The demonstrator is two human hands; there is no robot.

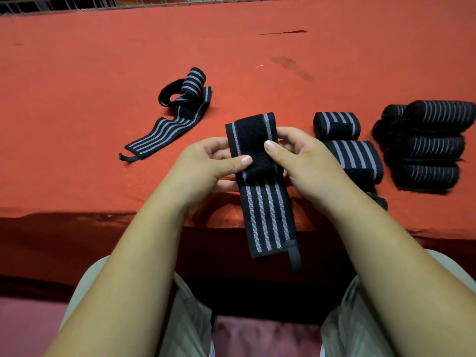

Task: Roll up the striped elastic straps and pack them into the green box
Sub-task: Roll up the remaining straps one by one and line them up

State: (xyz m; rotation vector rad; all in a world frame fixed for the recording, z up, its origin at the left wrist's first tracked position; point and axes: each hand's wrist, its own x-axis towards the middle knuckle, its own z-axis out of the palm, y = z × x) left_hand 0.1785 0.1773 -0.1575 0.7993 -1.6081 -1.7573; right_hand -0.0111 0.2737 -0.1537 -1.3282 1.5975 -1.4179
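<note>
I hold a black strap with grey stripes [265, 215] over the table's front edge. My left hand [206, 166] pinches its left side with the thumb on top. My right hand [304, 161] grips the right side, thumb pressed on the black velcro patch near the top. The strap's lower end hangs down toward my lap with a small loop at the bottom. Another strap [177, 112] lies loose and partly unrolled on the cloth to the left. Rolled straps [337, 124] sit to the right. No green box is in view.
A red cloth covers the table [103, 60]. A stack of several wider rolled straps [430, 145] lies at the far right. A metal grid rail [77, 3] runs along the far edge. My knees in light trousers are below the table edge.
</note>
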